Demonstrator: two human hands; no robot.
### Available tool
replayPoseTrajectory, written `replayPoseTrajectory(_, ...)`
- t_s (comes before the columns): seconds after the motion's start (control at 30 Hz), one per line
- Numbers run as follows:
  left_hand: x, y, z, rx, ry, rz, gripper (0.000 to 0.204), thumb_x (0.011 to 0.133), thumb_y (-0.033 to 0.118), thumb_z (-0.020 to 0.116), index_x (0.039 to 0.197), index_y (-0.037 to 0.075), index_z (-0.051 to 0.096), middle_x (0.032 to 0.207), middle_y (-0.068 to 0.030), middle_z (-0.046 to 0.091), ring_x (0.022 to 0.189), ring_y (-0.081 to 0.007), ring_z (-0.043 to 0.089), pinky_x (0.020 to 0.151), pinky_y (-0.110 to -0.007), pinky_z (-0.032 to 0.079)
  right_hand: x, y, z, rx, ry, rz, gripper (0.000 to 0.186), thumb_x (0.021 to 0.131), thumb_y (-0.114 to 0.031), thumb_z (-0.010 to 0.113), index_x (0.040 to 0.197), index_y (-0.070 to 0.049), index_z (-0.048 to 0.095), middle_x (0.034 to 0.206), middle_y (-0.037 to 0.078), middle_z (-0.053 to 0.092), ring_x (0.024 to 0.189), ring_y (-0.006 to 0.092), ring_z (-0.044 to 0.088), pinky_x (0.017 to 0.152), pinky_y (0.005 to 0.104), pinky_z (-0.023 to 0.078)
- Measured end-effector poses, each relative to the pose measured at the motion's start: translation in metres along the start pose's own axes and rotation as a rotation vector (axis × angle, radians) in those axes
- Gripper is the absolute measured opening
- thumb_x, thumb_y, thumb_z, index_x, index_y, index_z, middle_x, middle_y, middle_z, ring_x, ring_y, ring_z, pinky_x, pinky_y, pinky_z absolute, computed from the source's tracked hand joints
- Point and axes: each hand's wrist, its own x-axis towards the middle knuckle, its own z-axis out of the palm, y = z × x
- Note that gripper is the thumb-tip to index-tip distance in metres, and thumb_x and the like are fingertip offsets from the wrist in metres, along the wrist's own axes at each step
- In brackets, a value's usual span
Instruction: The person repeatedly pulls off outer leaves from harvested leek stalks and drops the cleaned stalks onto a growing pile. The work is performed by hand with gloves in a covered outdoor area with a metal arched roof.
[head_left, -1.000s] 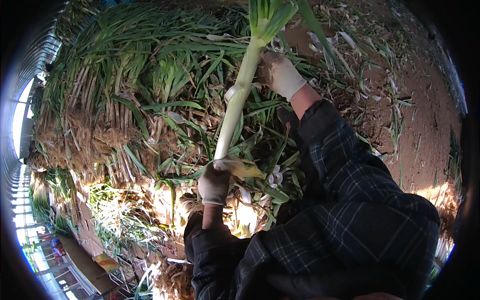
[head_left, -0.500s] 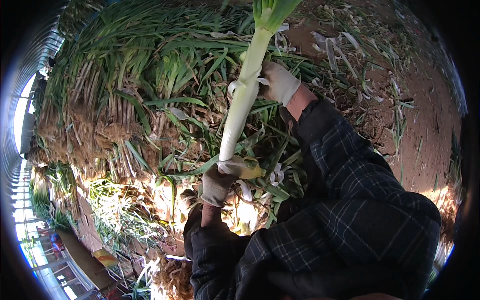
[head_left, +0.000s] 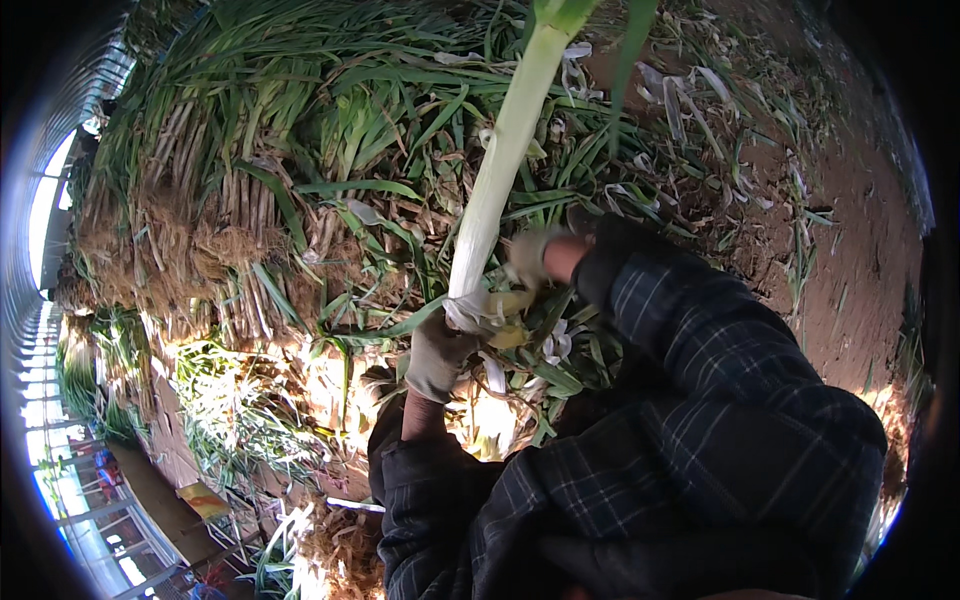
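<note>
A long green onion [head_left: 500, 165] with a thick white shaft leans up and away, its green top cut off by the upper edge of the picture. My left hand [head_left: 440, 358], in a pale work glove, is closed round its lower end. Stripped, yellowish outer skin [head_left: 500, 318] hangs loose there, just above the glove. My right hand [head_left: 537, 255], gloved too, is to the right of the shaft, low and close to that loose skin. Motion blurs its fingers, so whether they grip anything is unclear.
A deep heap of rooted green onions [head_left: 240, 160] lies at the left and far side. Peeled leaves and skins [head_left: 570, 370] cover the ground beneath my hands. Scraps are strewn over brown soil [head_left: 860, 290] at the right. More bundles [head_left: 110, 370] stand at far left.
My right hand has come off the middle of the shaft and moved down toward my left hand. Loose skin is now bunched at the onion's lower end. The left hand keeps its grip.
</note>
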Motion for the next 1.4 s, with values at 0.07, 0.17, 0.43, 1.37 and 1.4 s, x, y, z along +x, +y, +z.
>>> replayPoseTrajectory(0.07, -0.001, 0.002, 0.004, -0.211, -0.083, 0.013, 0.036, 0.079, 0.019, 0.075, 0.103, -0.004, 0.063, 0.077, -0.0050, 0.067, 0.060, -0.0098, 0.061, 0.053, -0.024, 0.049, 0.003, 0.045, -0.043, 0.254, 0.523, -0.117, 0.034, 0.094, -0.037, 0.052, 0.106, -0.008, 0.064, 0.086, 0.012, 0.070, 0.073, 0.0242, 0.067, 0.067, 0.0411, 0.052)
replayPoseTrajectory(0.17, -0.003, 0.000, 0.009, -0.333, -0.158, -0.016, 0.036, 0.081, 0.021, 0.073, 0.105, -0.004, 0.061, 0.073, -0.0015, 0.063, 0.052, -0.0080, 0.053, 0.047, -0.024, 0.042, -0.012, 0.074, -0.070, 2.025, 0.404, -0.889, 0.054, 0.092, -0.054, 0.058, 0.124, -0.010, 0.058, 0.092, 0.005, 0.067, 0.076, 0.0171, 0.065, 0.062, 0.0339, 0.050)
replayPoseTrajectory(0.43, -0.006, -0.023, 0.015, -0.624, -0.384, -0.209, 0.038, 0.082, 0.022, 0.072, 0.105, -0.006, 0.059, 0.071, -0.0055, 0.063, 0.056, -0.0135, 0.060, 0.050, -0.026, 0.047, -0.023, 0.052, -0.085, 2.162, 0.756, -0.594, 0.052, 0.096, -0.043, 0.057, 0.132, -0.006, 0.054, 0.119, 0.014, 0.066, 0.097, 0.0222, 0.068, 0.087, 0.0404, 0.057)
replayPoseTrajectory(1.37, -0.002, -0.012, 0.008, 0.036, -0.240, 0.102, 0.033, 0.077, 0.011, 0.076, 0.104, -0.006, 0.065, 0.091, -0.0076, 0.071, 0.079, -0.0096, 0.065, 0.069, -0.027, 0.053, 0.035, -0.014, -0.019, 0.570, 0.158, -0.099, 0.032, 0.091, -0.025, 0.059, 0.117, -0.006, 0.064, 0.117, 0.013, 0.066, 0.105, 0.0233, 0.065, 0.089, 0.0371, 0.052)
replayPoseTrajectory(1.4, -0.004, -0.011, 0.009, -0.005, -0.233, 0.090, 0.034, 0.077, 0.010, 0.076, 0.105, -0.006, 0.065, 0.091, -0.0075, 0.071, 0.080, -0.0097, 0.065, 0.069, -0.027, 0.054, 0.034, -0.013, -0.015, 0.500, 0.155, -0.100, 0.033, 0.091, -0.024, 0.059, 0.119, -0.007, 0.064, 0.120, 0.014, 0.065, 0.107, 0.0242, 0.064, 0.090, 0.0374, 0.052)
